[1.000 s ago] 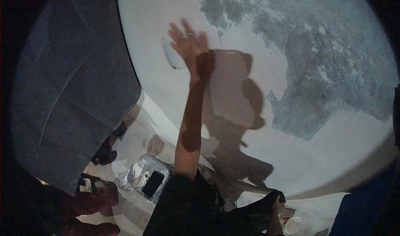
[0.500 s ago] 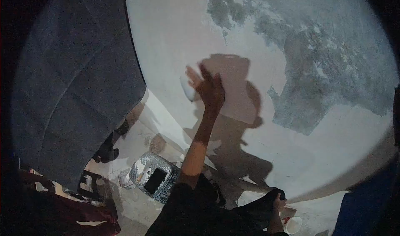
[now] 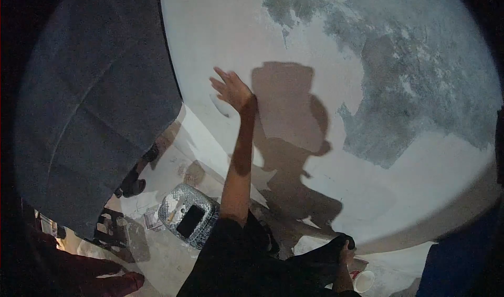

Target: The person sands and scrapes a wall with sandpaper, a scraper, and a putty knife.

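My left hand (image 3: 234, 91) is raised with its fingers apart, in front of a pale wall (image 3: 325, 192) with rough grey patches. It holds nothing. A small curved pale shape (image 3: 224, 107) shows on the wall just below its fingers. Low on the right, my right hand (image 3: 347, 256) is closed on black cloth (image 3: 320, 255) at my knee, its fingers partly hidden. Between my left arm and the floor, a patterned stool (image 3: 212, 208) carries a flat black rectangular object (image 3: 190, 220) that looks like a phone.
A large dark grey panel (image 3: 94, 87) stands on the left, with dark shoes (image 3: 130, 188) by its lower edge. Dark red cloth (image 3: 115, 284) shows at lower left. A white round container (image 3: 364, 281) stands beside my right hand, and dark blue material (image 3: 462, 260) hangs at far right.
My left hand has moved left and slightly up along the wall, its fingers still apart, and out of the head-shaped shadow. The right hand stays at the black cloth.
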Demonstrator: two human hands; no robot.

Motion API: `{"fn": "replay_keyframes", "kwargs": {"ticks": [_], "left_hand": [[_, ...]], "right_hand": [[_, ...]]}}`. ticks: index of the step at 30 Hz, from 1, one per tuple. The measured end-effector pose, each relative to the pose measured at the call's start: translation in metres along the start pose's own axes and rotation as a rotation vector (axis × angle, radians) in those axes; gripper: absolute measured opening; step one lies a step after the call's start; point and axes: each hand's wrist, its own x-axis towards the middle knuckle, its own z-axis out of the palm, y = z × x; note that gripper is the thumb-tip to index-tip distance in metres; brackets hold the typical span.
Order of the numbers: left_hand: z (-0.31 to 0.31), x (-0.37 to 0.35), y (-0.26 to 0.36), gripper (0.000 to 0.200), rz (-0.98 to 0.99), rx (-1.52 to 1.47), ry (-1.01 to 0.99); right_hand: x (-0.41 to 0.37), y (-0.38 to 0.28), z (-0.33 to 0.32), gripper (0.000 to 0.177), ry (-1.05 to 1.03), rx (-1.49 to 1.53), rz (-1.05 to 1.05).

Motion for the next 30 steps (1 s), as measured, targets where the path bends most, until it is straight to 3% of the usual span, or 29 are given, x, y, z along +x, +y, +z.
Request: {"fn": "replay_keyframes", "kwargs": {"ticks": [1,3,5,7,10,12,14,15,17,22,26,27,29,30], "left_hand": [[0.01,-0.014,-0.017,0.057,0.1,0.047,0.034],[0.018,-0.052,-0.027,0.059,0.3,0.167,0.048],[0.018,-0.071,-0.006,0.059,0.398,0.235,0.029],[0.009,-0.077,0.026,0.06,0.657,0.164,-0.034],[0.009,-0.034,0.071,0.06,0.809,0.223,0.008],[0.01,0.01,0.084,0.061,0.732,0.02,-0.006],[0.01,0.046,0.087,0.061,0.519,-0.01,0.029],[0.008,0.051,0.079,0.061,0.517,-0.011,0.024],[0.005,0.054,0.06,0.06,0.304,-0.175,0.062],[0.009,0.013,-0.008,0.063,0.037,-0.074,0.041],[0.02,-0.033,-0.014,0.066,0.141,0.059,0.053],[0.02,-0.041,-0.002,0.067,0.244,0.078,0.03],[0.012,-0.039,0.023,0.068,0.341,0.103,0.019],[0.008,-0.03,0.039,0.068,0.447,0.088,-0.006]], "right_hand": [[0.006,0.006,0.014,0.085,0.022,-0.021,-0.097],[-0.004,-0.002,0.006,0.085,-0.007,0.032,-0.017],[-0.03,-0.027,-0.034,0.087,-0.038,0.109,0.112],[-0.029,-0.028,-0.035,0.087,-0.049,0.067,0.124],[-0.009,-0.007,-0.006,0.088,0.021,0.047,0.071],[-0.001,-0.001,-0.001,0.088,0.102,0.07,0.005],[-0.011,-0.009,-0.017,0.089,0.002,0.018,0.11],[-0.011,-0.01,-0.017,0.089,0.002,0.016,0.115],[-0.013,-0.009,-0.017,0.088,0.005,0.079,0.077],[-0.003,-0.009,-0.002,0.082,0.011,0.069,0.059],[-0.02,-0.023,-0.022,0.081,-0.003,0.081,0.114],[-0.02,-0.021,-0.023,0.081,-0.003,0.08,0.109],[-0.007,-0.007,-0.011,0.08,-0.039,-0.018,-0.118],[-0.004,-0.009,-0.009,0.08,-0.036,-0.022,-0.13]]}}
